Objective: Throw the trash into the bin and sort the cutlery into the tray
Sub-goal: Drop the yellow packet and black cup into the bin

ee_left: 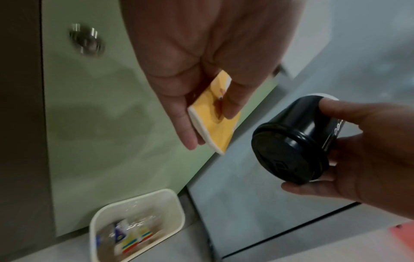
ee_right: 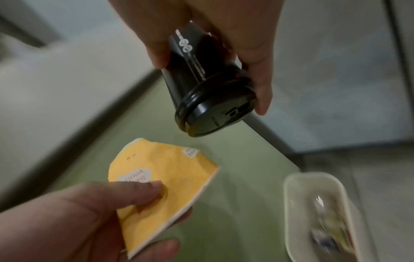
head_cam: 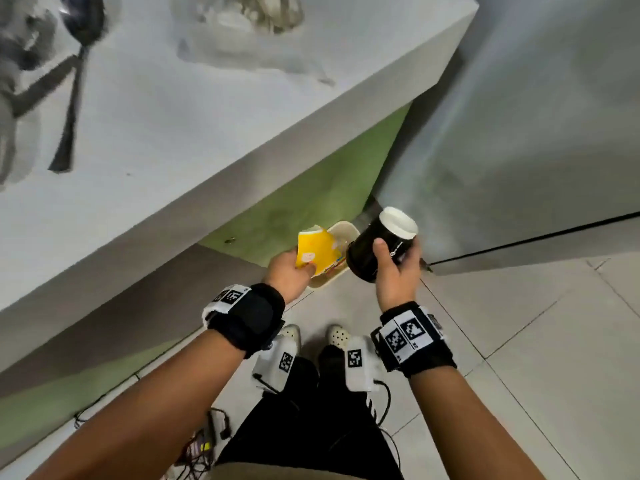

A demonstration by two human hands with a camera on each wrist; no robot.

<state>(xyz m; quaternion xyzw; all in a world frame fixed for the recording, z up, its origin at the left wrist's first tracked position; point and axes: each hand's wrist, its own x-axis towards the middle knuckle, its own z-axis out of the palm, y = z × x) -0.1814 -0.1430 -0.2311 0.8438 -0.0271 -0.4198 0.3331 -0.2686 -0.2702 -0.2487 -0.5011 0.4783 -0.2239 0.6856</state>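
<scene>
My left hand (head_cam: pixel 294 275) pinches a flattened yellow paper cup (head_cam: pixel 317 249) between thumb and fingers, held above the cream bin (head_cam: pixel 346 233) on the floor. The same yellow cup (ee_left: pixel 215 124) shows in the left wrist view, and the yellow cup (ee_right: pixel 165 186) in the right wrist view. My right hand (head_cam: pixel 394 271) grips a black lidded coffee cup (head_cam: pixel 381 244), tipped lid-down beside and above the bin. The black cup (ee_left: pixel 293 147) and the bin (ee_left: pixel 136 223) with colourful wrappers inside appear below. In the right wrist view the black cup (ee_right: pixel 201 92) hangs left of the bin (ee_right: pixel 320 218).
A white counter (head_cam: pixel 207 126) overhangs at upper left, carrying a dark spoon (head_cam: pixel 74 81) and blurred crumpled trash (head_cam: pixel 249 19). Green cabinet front (head_cam: pixel 311 202) stands behind the bin, a steel appliance (head_cam: pixel 519 133) to the right. My feet and cables are on the tiled floor.
</scene>
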